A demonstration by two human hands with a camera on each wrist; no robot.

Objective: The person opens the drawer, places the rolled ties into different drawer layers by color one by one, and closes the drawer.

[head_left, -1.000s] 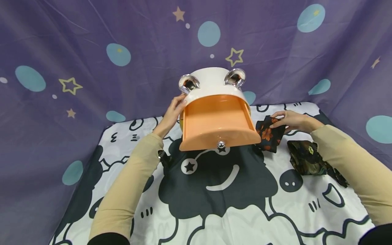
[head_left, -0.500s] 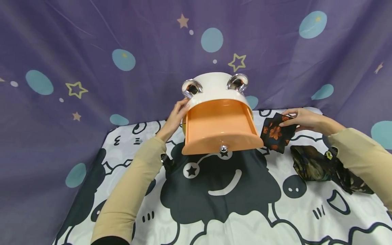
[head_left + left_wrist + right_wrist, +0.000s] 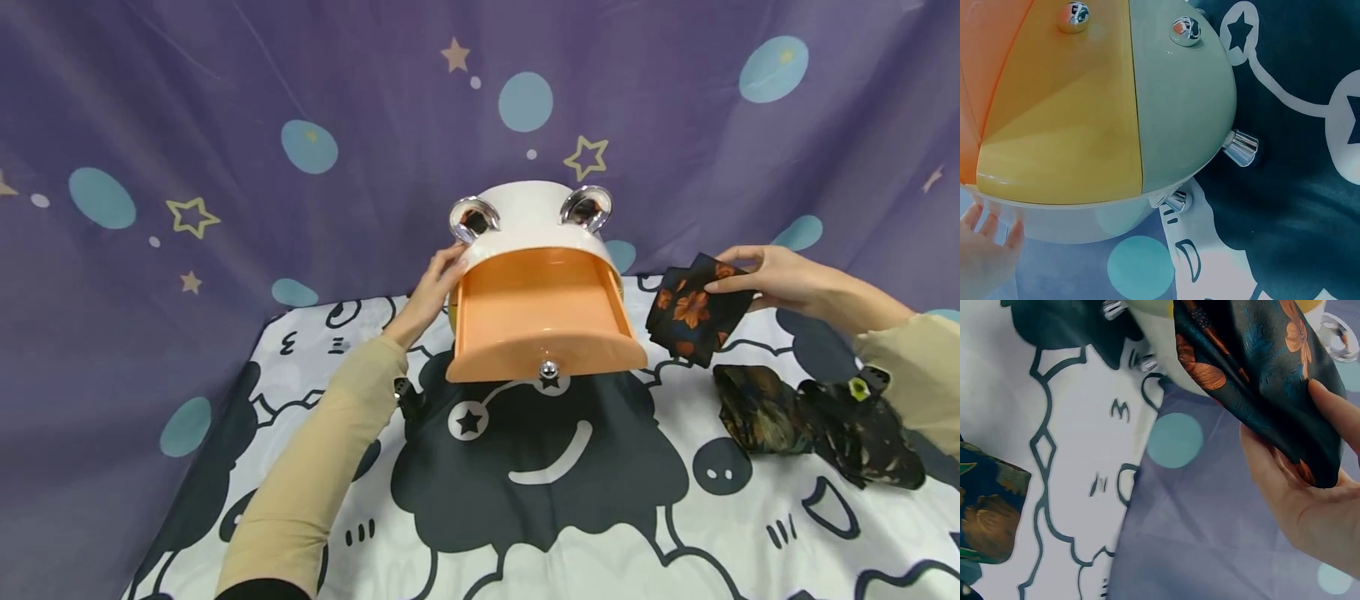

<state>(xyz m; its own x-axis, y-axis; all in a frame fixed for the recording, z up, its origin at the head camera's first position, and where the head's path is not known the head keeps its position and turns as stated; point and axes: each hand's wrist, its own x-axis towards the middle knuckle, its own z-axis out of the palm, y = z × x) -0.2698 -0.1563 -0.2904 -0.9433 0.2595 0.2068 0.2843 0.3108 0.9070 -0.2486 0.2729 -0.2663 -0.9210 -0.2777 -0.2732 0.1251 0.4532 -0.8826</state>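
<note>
Cloth [image 3: 693,310], dark with orange flowers, hung folded from the right hand [image 3: 780,279], pinched between thumb and fingers and lifted clear of the worktop [image 3: 600,533]. Nearest the person lay the cartoon-printed cover of that worktop, and on it, below the right forearm, two more folded dark cloths [image 3: 817,421], touching each other. Farther back, the orange drawer [image 3: 543,321] stood pulled out of the white cabinet [image 3: 525,218], its mouth open upward and its silver knob [image 3: 549,369] facing the person. The held cloth lay just right of the drawer's right wall, apart from it, so the open drawer was leftward and slightly lower from the right hand, with only that wall between them. The cloth's long side ran roughly along the drawer's depth. The left hand [image 3: 438,279] rested with relaxed, fairly straight fingers against the cabinet's left side, gripping nothing; the left wrist view showed lower yellow and green drawers beneath. Behind everything hung a purple backdrop [image 3: 225,125] with stars and dots.
</note>
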